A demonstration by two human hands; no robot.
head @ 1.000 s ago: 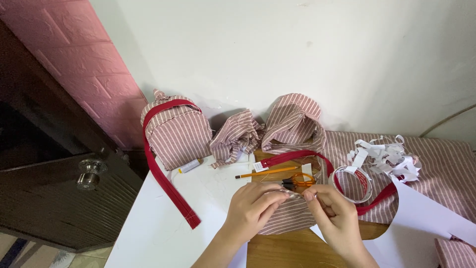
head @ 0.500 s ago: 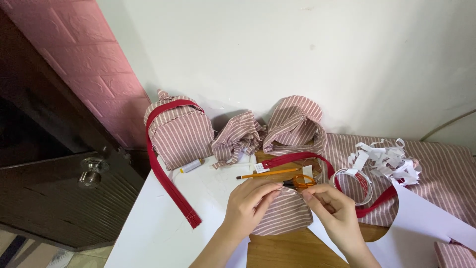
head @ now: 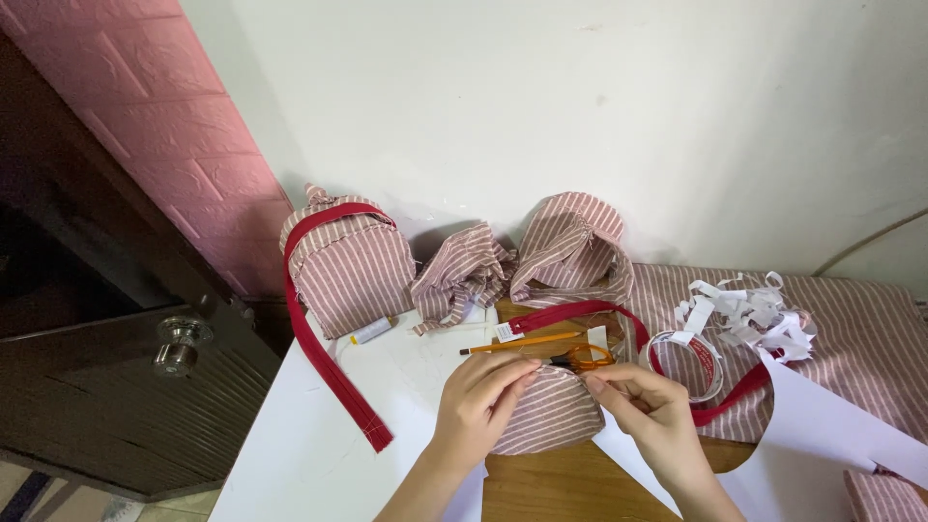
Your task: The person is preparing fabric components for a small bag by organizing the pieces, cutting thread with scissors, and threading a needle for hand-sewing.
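Head view: a person's two bare hands meet over a small striped fabric piece [head: 546,418], pink-and-white, lying at the near centre of the work surface. The left hand [head: 478,406] grips the piece's left edge, fingers curled over its top; the right hand [head: 648,411] pinches its right edge btwn thumb and fingertips. The piece sits directly btwn the hands, touching both, partly on the wooden board [head: 570,483] and partly on white paper [head: 319,454].

Just beyond the hands, orange-handled scissors [head: 580,358] and a yellow pencil [head: 522,342] lie side by side. A red strap [head: 333,377] runs from far left toward the near edge. At far left stands a small striped backpack [head: 348,266]; to its right, two crumpled striped fabric bundles [head: 570,246] rest against the white wall. At right, a roll of tape [head: 688,365] sits near a heap of white paper strips [head: 744,314] on striped cloth. A door knob [head: 177,346] shows at far left, well apart.
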